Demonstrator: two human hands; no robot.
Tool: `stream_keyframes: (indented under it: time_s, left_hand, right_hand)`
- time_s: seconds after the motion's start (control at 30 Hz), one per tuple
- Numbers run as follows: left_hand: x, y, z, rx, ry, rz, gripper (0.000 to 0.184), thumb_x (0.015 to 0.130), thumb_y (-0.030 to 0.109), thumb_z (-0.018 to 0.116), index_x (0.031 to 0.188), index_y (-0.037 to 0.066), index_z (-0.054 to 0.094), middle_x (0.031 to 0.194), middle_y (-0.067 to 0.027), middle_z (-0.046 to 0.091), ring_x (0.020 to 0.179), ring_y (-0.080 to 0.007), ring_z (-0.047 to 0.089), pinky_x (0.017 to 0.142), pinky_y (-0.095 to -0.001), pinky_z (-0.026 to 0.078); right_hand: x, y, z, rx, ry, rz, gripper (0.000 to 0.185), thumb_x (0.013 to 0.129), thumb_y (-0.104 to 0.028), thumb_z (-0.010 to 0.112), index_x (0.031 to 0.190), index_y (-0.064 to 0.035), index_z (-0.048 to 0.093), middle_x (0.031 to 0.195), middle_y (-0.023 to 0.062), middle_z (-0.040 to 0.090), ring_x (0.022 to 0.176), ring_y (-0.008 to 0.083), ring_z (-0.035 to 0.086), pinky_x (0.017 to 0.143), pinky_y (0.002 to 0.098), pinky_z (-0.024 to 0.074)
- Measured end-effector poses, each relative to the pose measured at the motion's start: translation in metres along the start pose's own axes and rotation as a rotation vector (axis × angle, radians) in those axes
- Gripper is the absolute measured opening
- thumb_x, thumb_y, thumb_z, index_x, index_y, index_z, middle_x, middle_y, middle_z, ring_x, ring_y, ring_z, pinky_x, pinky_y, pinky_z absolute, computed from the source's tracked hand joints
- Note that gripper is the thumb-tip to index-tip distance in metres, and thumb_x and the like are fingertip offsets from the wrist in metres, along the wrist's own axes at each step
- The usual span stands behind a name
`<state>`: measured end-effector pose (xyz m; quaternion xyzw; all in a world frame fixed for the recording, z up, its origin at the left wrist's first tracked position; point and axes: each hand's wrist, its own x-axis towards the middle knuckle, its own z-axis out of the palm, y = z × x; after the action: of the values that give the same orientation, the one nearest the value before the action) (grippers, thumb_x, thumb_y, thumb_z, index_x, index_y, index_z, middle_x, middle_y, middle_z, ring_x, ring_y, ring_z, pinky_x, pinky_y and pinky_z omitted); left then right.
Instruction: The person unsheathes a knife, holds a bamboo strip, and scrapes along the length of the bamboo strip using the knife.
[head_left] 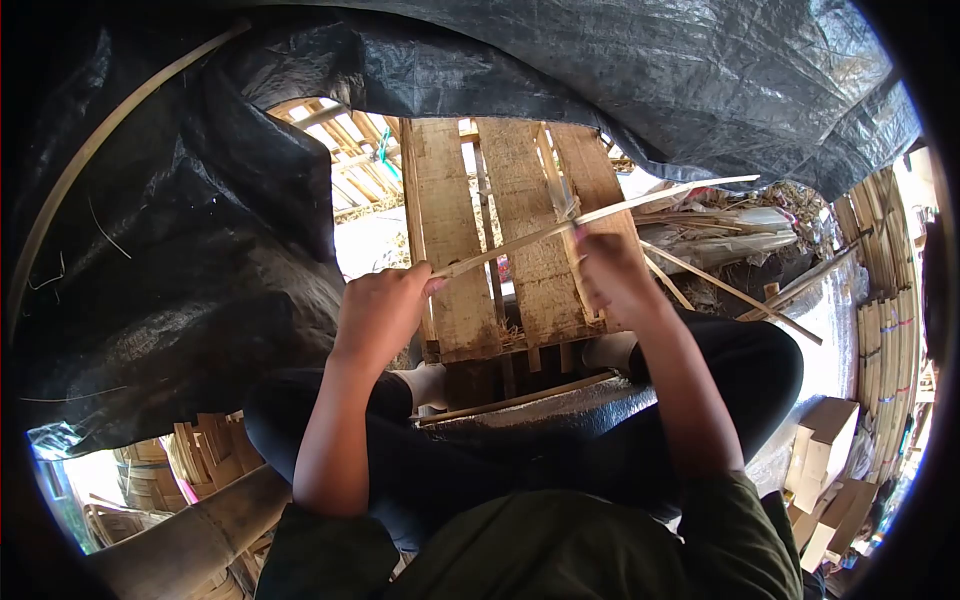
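A long, pale bamboo strip (pixel 510 247) slants across the wooden plank bench (pixel 440 200), rising toward the right. My left hand (pixel 385 305) is closed around its lower left end. Beside the strip's middle, my right hand (pixel 614 272) is closed and slightly blurred. Something small and dark, with a pinkish patch, shows at its fingertips against the strip; what it is I cannot make out. A little curl of shavings (pixel 569 210) sits on the strip just there.
Black plastic sheeting (pixel 640 70) hangs ahead and to the left. More bamboo sticks (pixel 735 290) lie right of the bench. Bundled strips (pixel 880 360) stand at the far right, above cardboard boxes (pixel 825 450). A thick bamboo pole (pixel 200 535) crosses the lower left.
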<state>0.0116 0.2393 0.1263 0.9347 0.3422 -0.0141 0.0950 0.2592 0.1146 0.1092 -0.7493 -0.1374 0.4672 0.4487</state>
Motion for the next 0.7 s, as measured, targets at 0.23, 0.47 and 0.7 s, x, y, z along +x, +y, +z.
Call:
stream_keyframes:
  time_s: [0.23,0.47,0.7]
  left_hand:
    - [0.004,0.013,0.011,-0.002,-0.011,0.025,0.027,0.1,0.031,0.056,0.088,0.008,0.061,0.071,-0.0158,0.068,0.07,-0.0361,0.069,0.064,-0.0465,0.054]
    - [0.004,0.019,0.006,0.054,0.027,0.081,0.023,0.1,0.028,0.057,0.09,0.008,0.063,0.066,-0.0106,0.067,0.064,-0.028,0.07,0.06,-0.0396,0.055]
    - [-0.002,0.017,0.007,0.062,0.052,0.092,0.025,0.1,0.029,0.057,0.088,0.008,0.062,0.065,-0.0103,0.067,0.061,-0.0278,0.07,0.058,-0.0406,0.054]
  right_hand:
    - [-0.004,0.017,0.012,-0.241,0.01,-0.085,0.028,0.106,-0.033,0.045,0.095,-0.0071,0.051,0.063,-0.0033,0.037,0.045,0.0061,0.033,0.037,0.0285,0.0287]
    - [0.016,0.021,-0.01,-0.016,0.198,-0.097,0.022,0.105,-0.025,0.043,0.1,-0.0048,0.053,0.063,0.0035,0.045,0.049,0.0113,0.049,0.041,0.0314,0.0392]
    - [0.003,0.011,-0.006,0.287,0.037,-0.012,0.027,0.105,-0.027,0.043,0.086,-0.0085,0.048,0.063,0.0002,0.044,0.044,0.0096,0.043,0.034,0.0313,0.0311]
